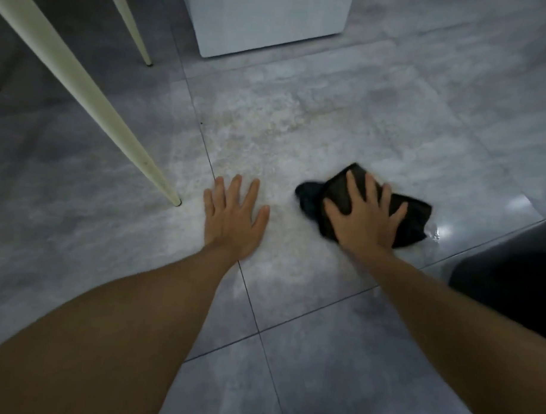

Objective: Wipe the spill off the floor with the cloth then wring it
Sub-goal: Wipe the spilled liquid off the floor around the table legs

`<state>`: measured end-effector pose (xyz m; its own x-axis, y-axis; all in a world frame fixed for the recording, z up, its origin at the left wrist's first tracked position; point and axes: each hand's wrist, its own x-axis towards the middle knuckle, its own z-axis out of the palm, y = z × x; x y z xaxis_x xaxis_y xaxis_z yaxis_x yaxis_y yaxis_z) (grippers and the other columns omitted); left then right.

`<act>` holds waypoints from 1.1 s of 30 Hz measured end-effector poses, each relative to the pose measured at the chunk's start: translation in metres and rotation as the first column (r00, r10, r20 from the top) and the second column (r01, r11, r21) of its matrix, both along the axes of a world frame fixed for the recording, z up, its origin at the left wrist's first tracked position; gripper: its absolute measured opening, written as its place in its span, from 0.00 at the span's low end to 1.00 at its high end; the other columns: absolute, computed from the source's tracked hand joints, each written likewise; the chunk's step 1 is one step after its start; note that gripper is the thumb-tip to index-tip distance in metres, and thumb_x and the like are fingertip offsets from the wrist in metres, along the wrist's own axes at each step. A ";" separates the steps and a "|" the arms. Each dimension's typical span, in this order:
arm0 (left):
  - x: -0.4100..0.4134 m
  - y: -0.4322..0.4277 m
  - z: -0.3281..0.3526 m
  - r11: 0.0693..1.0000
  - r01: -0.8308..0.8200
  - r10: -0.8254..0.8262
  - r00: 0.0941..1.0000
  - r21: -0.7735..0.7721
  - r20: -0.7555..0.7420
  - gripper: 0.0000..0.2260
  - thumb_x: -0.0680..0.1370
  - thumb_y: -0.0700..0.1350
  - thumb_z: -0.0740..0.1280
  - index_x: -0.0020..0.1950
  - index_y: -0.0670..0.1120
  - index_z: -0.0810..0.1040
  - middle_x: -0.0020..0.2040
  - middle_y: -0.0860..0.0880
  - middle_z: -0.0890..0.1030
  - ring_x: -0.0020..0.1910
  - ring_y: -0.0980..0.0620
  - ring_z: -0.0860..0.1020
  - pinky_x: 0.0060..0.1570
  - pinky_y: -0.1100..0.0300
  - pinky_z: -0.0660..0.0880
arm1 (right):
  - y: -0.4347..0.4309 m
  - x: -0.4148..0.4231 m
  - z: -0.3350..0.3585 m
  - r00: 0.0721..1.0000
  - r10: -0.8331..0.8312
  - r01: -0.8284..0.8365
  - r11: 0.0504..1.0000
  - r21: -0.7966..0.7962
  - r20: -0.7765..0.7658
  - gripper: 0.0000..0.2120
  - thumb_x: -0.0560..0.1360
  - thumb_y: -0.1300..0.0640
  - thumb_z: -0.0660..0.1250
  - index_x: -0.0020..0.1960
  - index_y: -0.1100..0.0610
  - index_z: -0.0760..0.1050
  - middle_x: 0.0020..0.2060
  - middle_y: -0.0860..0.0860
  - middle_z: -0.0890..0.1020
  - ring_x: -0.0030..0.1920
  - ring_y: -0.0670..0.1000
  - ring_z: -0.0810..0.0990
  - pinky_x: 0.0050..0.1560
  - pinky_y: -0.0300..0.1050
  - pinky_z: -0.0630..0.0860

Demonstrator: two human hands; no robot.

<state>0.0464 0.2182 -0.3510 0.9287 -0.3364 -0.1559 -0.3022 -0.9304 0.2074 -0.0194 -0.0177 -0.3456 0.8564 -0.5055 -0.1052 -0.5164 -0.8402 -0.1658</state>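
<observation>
A dark crumpled cloth point(415, 216) lies on the grey tiled floor point(299, 139), right of centre. My right hand point(365, 217) presses flat on top of it with fingers spread. A small glossy wet patch point(436, 232) shines just right of the cloth. My left hand point(233, 213) rests flat on the bare floor to the left of the cloth, fingers apart, holding nothing. The tile around both hands looks paler and smeared.
Cream tapered furniture legs point(93, 98) slant down at the left, one foot touching the floor close to my left hand. A white box-like cabinet base point(269, 24) stands at the back. A dark rounded object point(507, 280) sits at the right edge.
</observation>
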 end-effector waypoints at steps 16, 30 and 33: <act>0.002 -0.002 -0.014 0.993 -0.094 0.091 0.995 0.077 0.044 0.35 0.80 0.65 0.38 0.82 0.49 0.38 0.83 0.43 0.38 0.80 0.38 0.35 0.73 0.29 0.37 | 0.006 0.101 -0.006 0.999 -0.043 0.043 0.999 0.012 -0.022 0.38 0.77 0.26 0.48 0.82 0.38 0.47 0.84 0.49 0.51 0.82 0.62 0.47 0.75 0.76 0.43; 0.004 -0.002 -0.014 0.994 -0.075 0.071 0.996 0.076 0.046 0.34 0.79 0.56 0.42 0.81 0.40 0.40 0.83 0.42 0.41 0.81 0.38 0.38 0.73 0.29 0.40 | 0.076 0.150 -0.004 0.987 0.161 -0.160 0.987 0.034 -0.020 0.36 0.78 0.28 0.49 0.83 0.38 0.48 0.84 0.48 0.51 0.82 0.62 0.46 0.75 0.76 0.41; 0.004 -0.002 -0.011 0.992 -0.051 0.049 0.998 0.113 0.025 0.34 0.78 0.56 0.40 0.82 0.41 0.42 0.83 0.41 0.44 0.81 0.38 0.38 0.73 0.29 0.41 | 0.093 0.118 -0.005 0.931 0.366 -0.366 0.931 0.007 0.004 0.34 0.78 0.30 0.50 0.82 0.39 0.52 0.83 0.49 0.55 0.82 0.61 0.50 0.75 0.75 0.45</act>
